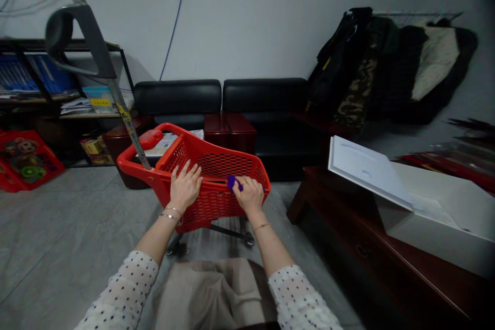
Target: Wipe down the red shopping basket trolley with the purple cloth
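A red plastic shopping cart (216,206) with perforated basket walls stands on the floor in front of me, its handle toward the left. My left hand (186,184) rests on the near rim of the basket, fingers stretched out and slightly spread, holding nothing. Farther right along the same rim, my right hand (249,193) is closed around a purple cloth (231,182) and presses it against the rim. Most of the cloth is hidden under the fingers. A grey pole with a loop handle (102,44) rises in front of the cart's handle end.
Behind the cart are black sofas (178,97) with dark red wooden armrests. On the right, a white open box (436,216) sits on a wooden table (336,216). Coats (386,62) hang at the back right. A shelf with blue folders (50,75) and a red crate (29,162) are left.
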{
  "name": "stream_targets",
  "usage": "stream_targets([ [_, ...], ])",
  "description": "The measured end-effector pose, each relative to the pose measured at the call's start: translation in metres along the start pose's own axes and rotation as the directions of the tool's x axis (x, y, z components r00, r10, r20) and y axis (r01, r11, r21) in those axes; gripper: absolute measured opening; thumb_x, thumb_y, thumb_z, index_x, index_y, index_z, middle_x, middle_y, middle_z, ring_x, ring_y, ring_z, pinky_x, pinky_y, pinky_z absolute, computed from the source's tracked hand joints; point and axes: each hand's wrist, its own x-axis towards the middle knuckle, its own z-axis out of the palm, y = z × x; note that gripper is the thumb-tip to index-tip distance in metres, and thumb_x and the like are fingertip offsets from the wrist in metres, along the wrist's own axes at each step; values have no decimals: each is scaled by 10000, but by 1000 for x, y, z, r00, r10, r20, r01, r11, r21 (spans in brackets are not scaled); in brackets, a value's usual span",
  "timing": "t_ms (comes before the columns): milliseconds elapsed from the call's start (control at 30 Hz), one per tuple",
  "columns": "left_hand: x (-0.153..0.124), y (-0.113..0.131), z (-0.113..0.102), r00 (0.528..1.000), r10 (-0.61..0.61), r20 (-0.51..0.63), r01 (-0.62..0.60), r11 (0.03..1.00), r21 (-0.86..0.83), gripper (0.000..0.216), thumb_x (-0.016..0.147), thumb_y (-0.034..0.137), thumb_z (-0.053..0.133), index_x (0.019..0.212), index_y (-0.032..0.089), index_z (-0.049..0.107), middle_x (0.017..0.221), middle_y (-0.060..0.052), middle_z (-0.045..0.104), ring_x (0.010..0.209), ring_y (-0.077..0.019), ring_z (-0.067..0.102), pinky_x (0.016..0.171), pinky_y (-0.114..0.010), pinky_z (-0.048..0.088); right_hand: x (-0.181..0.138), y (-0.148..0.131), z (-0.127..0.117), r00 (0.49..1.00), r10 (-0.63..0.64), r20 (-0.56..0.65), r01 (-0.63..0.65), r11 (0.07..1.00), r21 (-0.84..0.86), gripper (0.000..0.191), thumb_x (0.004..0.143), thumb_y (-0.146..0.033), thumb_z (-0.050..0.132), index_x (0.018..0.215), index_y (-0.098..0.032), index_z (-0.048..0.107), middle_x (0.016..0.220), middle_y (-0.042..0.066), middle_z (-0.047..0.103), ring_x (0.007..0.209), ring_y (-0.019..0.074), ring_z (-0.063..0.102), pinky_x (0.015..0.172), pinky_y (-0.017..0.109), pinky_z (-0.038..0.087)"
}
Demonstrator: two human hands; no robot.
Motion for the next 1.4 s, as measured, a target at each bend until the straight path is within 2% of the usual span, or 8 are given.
stream_targets([
  [167,1,1,4,1000,-20,-23,20,1000,-12,437,988,358,332,1326,286,601,1378,-29,597,1423,-257,375,1176,-531,152,5,-10,1,980,190,-63,-194,978,-73,227,906,-292,527,921,-204,736,834,55,673,799,184,517,707,306,263],
  [333,1,0,1,1000,-12,-11,12,1000,-5,440,992,359,330,1331,277,597,1378,-37,597,1419,-257,381,1177,-531,147,9,-59,11,1000,26,5,-25,1000,-14,243,935,-363,523,1004,-241,720,865,42,672,808,178,516,730,311,263],
  [467,0,0,1,1000,3,-1,-3,1000,3,444,987,368,346,1345,268,588,1386,-46,589,1421,-258,378,1174,-519,166,3,-20,2,1000,4,26,-4,1000,-7,242,932,-340,520,1012,-234,723,883,41,683,808,171,521,726,301,262],
  [600,0,2,3,1000,-15,-10,15,1000,3,440,987,367,344,1334,273,597,1384,-46,592,1416,-265,384,1175,-531,153,3,9,-5,978,209,-15,-210,976,-53,241,915,-308,520,937,-204,736,867,50,691,789,181,527,708,304,263],
  [867,-2,2,0,1000,-10,-5,10,1000,15,445,991,370,339,1348,259,582,1405,-59,574,1423,-257,373,1178,-526,155,10,-69,6,997,47,57,-48,999,26,272,948,-384,501,1005,-241,725,882,45,684,809,173,534,727,309,269],
  [967,-2,0,-1,1000,6,0,-6,1000,18,453,992,375,340,1368,254,562,1420,-61,560,1431,-250,360,1183,-512,153,7,-38,-2,996,20,89,-25,999,47,251,941,-362,520,1034,-252,725,909,33,696,812,165,543,727,298,273],
  [1133,-3,1,3,1000,7,-11,-6,1000,15,461,994,373,334,1386,250,542,1431,-59,548,1431,-249,360,1188,-515,135,6,16,-11,964,257,64,-255,966,-30,253,915,-318,523,964,-208,746,927,55,710,797,176,550,707,287,278],
  [1400,-2,0,0,1000,11,10,-11,1000,5,467,991,369,329,1390,246,540,1423,-70,554,1424,-262,370,1178,-526,147,17,-85,8,994,49,100,-52,998,29,297,961,-416,489,1005,-240,723,883,49,672,820,169,547,731,295,284],
])
